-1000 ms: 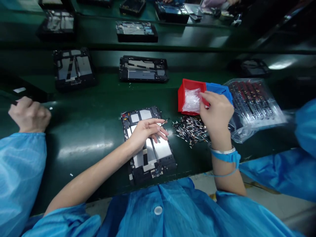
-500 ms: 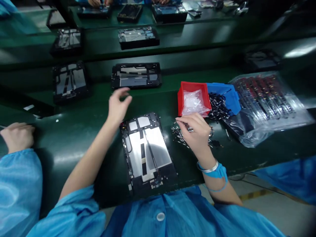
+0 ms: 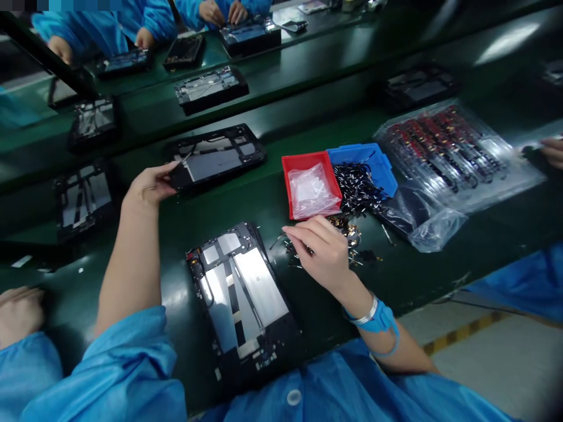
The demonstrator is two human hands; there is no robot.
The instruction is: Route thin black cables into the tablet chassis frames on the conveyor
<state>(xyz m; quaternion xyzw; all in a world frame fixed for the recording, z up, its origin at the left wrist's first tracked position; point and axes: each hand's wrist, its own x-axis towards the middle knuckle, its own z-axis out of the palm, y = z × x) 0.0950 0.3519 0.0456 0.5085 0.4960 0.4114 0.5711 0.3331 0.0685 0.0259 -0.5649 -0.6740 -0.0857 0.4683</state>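
My left hand is closed on the near left corner of an opened tablet, thumb and fingers pinching its edge. My right hand is pinched above a scatter of small dark and gold parts. A thin, short cable-like piece shows at its fingertips, too small to make out clearly. Between my arms lies another opened tablet, its silver battery and flat black cables facing up, with a dark slab edge visible beneath its right side.
A red bin with a plastic bag stands beside a blue bin spilling short black cables. Bagged circuit strips lie to the right. More opened tablets sit left and behind. A neighbour's hand rests at far left.
My left hand has moved left and taken hold of the back tablet's corner, and that tablet now sits angled. My right hand stays pinched by the loose parts. The camera view has turned.
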